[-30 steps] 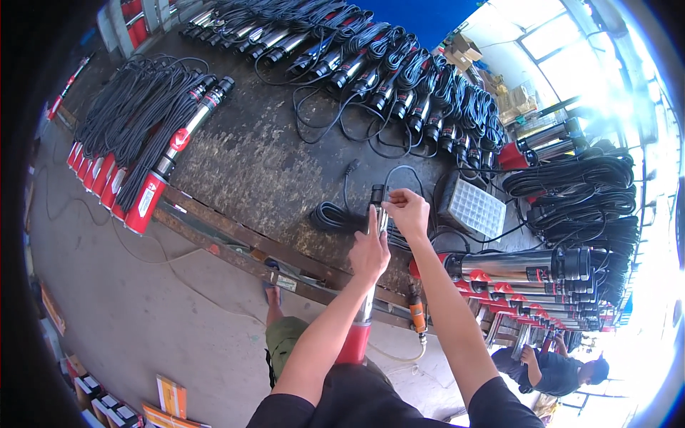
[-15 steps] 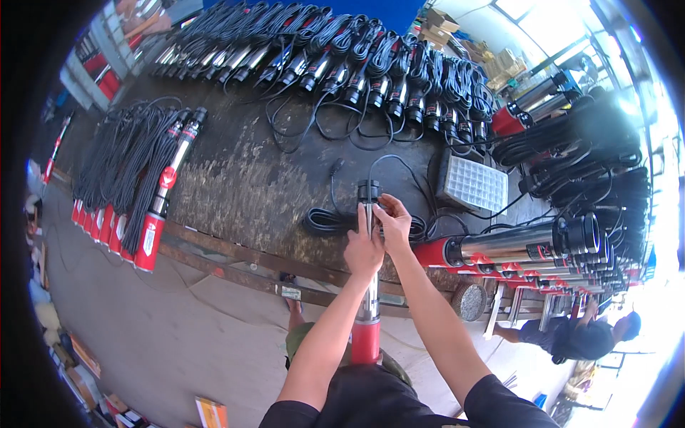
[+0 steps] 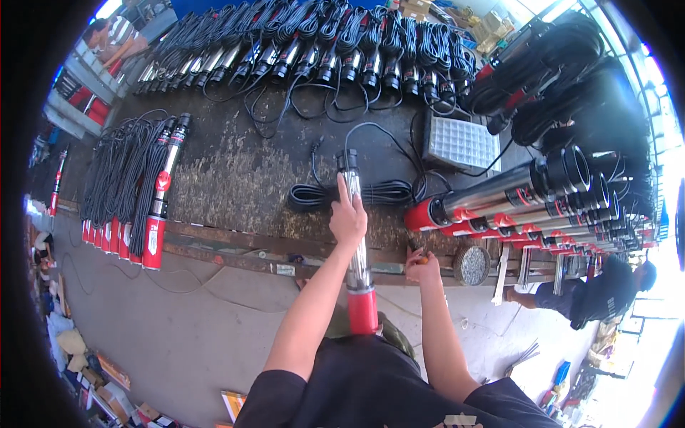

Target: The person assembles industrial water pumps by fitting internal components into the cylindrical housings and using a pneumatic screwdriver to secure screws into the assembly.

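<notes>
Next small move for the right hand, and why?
Probably lift the orange tool toward the cylindrical pump's black top end: the right hand appears closed around it at the edge of the workbench, while the left hand holds the pump, index finger pointing toward that end.

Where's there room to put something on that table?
Most room: dark tabletop left of the coiled black cable, up to the cable-draped red-and-silver tubes. A smaller patch, crossed by a thin cable, is between the silver tube under the left hand and the whitish gridded box. Crowded: back, with silver cylinders and black cables; right, with stacked red-and-silver tubes.
</notes>
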`<state>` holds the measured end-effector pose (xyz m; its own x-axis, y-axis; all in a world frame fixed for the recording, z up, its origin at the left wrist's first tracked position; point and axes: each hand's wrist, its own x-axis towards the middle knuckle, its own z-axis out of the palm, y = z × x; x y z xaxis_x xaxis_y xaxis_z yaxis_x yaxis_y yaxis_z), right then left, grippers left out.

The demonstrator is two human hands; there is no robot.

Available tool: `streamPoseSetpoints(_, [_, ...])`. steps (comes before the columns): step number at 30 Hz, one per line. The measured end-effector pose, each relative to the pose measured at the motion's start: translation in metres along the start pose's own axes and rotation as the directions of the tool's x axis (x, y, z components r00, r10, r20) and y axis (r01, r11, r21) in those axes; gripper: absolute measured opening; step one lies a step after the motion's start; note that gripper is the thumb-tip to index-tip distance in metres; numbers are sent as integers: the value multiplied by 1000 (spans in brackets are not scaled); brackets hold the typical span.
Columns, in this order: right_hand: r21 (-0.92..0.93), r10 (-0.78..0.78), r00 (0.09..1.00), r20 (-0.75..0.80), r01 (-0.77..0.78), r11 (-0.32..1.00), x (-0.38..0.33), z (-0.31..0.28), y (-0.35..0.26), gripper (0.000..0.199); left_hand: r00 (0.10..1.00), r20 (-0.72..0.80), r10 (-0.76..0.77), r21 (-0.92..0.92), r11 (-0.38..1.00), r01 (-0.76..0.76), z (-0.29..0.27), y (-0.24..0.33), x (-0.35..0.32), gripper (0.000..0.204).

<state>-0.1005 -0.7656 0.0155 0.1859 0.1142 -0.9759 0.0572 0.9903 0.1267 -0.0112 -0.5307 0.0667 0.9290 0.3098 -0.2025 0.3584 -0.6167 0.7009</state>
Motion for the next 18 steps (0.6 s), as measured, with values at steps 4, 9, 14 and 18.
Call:
streamPoseSetpoints(4, [-142,-73,997,-5,72,987,-17,-1,22,47,1000,1,-9,12,1000,9,1,-4,1,67])
streamPoseSetpoints(9, [-214,-142,935,324,218,952,-60,-29,39,46,1000,6,1,4,1000,-1,2,0,0,66])
streamPoseSetpoints(14, [-131,-538,600,592,731,670,-106,-33,119,43,1000,-10,-6,23,1000,6,3,1,1,65])
streamPoseSetpoints(18, [75,-638,-8,770,994,78,-183,3,198,61,999,16,-29,18,999,28,-3,3,-1,65])
